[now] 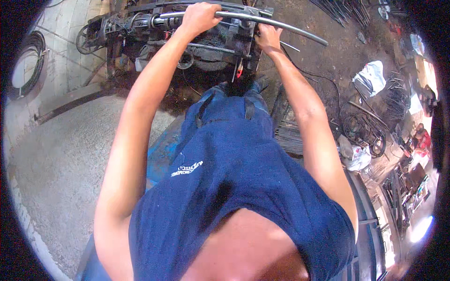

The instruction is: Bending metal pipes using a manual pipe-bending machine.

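My left hand [201, 18] is closed around a long, bright metal rod [276, 24] that lies across the top of a dark, greasy machine resembling a lathe [213, 54]. The rod's right end curves down past the machine. My right hand [269, 38] is at the machine's right upright plate [247, 40], just below the rod. Its fingers look curled at that edge; what they grip is hidden. A thinner metal bar [211, 47] runs across the machine beneath my left wrist. A small red part [239, 71] hangs low near the upright.
A handwheel [85, 40] stands at the machine's left end. Coiled black hose [35, 65] hangs at far left. Cables [335, 89], thin rod bundles [398, 96] and white bags [370, 77] lie on the dirty floor at right. Stacked rods [289, 136] lie beside my legs.
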Demonstrator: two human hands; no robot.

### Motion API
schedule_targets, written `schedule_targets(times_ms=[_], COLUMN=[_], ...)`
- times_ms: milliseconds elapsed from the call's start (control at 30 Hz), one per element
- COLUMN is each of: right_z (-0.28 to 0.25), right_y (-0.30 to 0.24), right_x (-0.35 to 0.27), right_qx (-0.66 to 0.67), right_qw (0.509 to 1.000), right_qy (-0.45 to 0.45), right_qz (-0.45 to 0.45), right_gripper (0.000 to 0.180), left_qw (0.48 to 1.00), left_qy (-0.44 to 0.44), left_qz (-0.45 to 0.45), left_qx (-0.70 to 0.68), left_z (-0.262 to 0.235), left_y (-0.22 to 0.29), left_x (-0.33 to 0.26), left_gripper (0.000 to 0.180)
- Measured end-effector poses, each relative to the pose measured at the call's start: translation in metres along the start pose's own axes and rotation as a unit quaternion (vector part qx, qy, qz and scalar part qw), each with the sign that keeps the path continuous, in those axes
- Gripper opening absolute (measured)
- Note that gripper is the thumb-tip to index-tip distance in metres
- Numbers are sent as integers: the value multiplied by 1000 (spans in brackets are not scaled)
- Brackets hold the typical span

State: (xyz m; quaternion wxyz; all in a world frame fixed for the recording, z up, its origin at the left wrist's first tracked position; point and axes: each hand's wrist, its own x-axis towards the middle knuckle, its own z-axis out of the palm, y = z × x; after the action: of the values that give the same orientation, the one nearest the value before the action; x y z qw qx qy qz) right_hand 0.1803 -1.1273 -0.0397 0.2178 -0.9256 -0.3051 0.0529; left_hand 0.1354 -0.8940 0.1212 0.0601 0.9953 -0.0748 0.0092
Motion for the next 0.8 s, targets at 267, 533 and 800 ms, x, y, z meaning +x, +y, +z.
schedule_targets(times_ms=[267,533,800], right_z=[21,24,-9], right_y=[2,-2,-16], right_x=[2,5,-6], right_qx=[-2,-2,-17], right_qw=[999,996,995], right_qy=[24,82,43], right_qz=[45,35,89], right_gripper=[23,26,22], left_qw=[940,348,323], left_qy=[86,11,19], left_qz=[-99,-490,-476], left_qx=[-315,-799,-818], left_z=[80,194,220], left_y=[30,25,24], left_x=[-83,-25,-16], left_gripper=[31,31,18])
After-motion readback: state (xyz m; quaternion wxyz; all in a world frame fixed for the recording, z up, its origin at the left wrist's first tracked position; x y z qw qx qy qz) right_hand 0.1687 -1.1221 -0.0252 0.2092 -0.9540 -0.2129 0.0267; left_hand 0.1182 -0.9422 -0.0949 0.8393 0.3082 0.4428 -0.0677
